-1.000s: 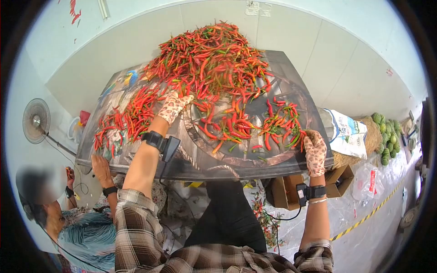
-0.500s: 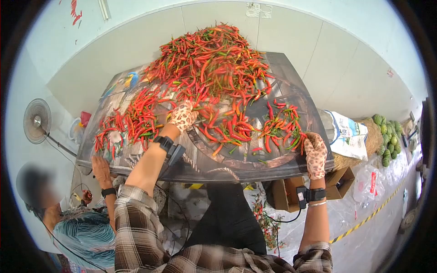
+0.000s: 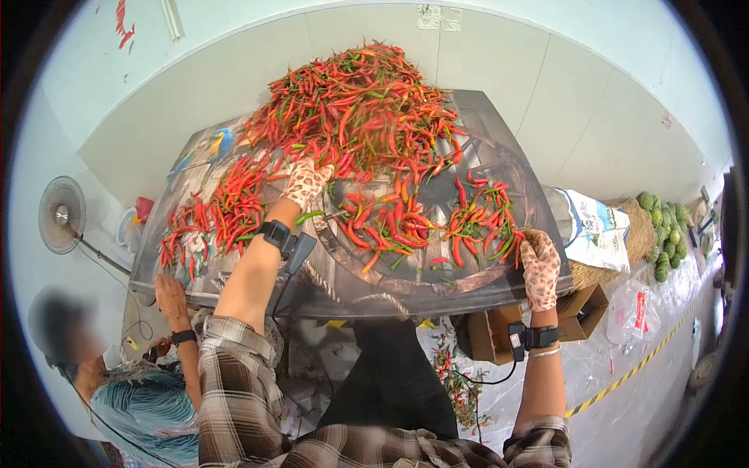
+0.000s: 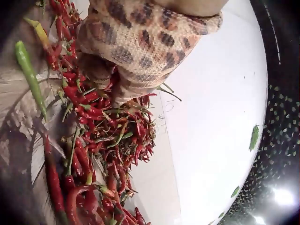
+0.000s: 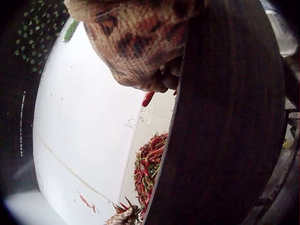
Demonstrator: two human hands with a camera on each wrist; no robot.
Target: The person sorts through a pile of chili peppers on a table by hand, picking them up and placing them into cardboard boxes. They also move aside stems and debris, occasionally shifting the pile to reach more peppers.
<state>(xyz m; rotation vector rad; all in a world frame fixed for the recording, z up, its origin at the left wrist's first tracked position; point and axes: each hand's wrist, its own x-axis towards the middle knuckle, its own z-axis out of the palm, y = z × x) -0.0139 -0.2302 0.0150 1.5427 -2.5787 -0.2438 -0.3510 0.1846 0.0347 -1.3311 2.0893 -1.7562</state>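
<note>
My left hand [image 3: 308, 184], in a spotted glove, reaches to the near edge of the big chili pile [image 3: 351, 101]. In the left wrist view its fingertips [image 4: 123, 96] pinch among red chili peppers, with green stems poking out past them; the glove hides much of the grip. A single green chili [image 4: 30, 77] lies on the boards near this hand. At the table's right front edge my gloved right hand [image 3: 540, 269] is curled, and a red chili [image 5: 148, 99] sticks out from under its fingers in the right wrist view.
Smaller chili heaps lie on the table [image 3: 437, 300], at left [image 3: 226, 207], middle [image 3: 390, 218] and right [image 3: 485, 214]. Another person's hand [image 3: 172, 300] rests by the left front corner. A fan [image 3: 62, 214], white sack [image 3: 597, 226], cardboard box [image 3: 491, 335] and green melons [image 3: 663, 234] surround it.
My left hand moved toward me over the table, then back up and left to the pile. A green chili now lies beside its wrist. The right hand stays nearly still.
</note>
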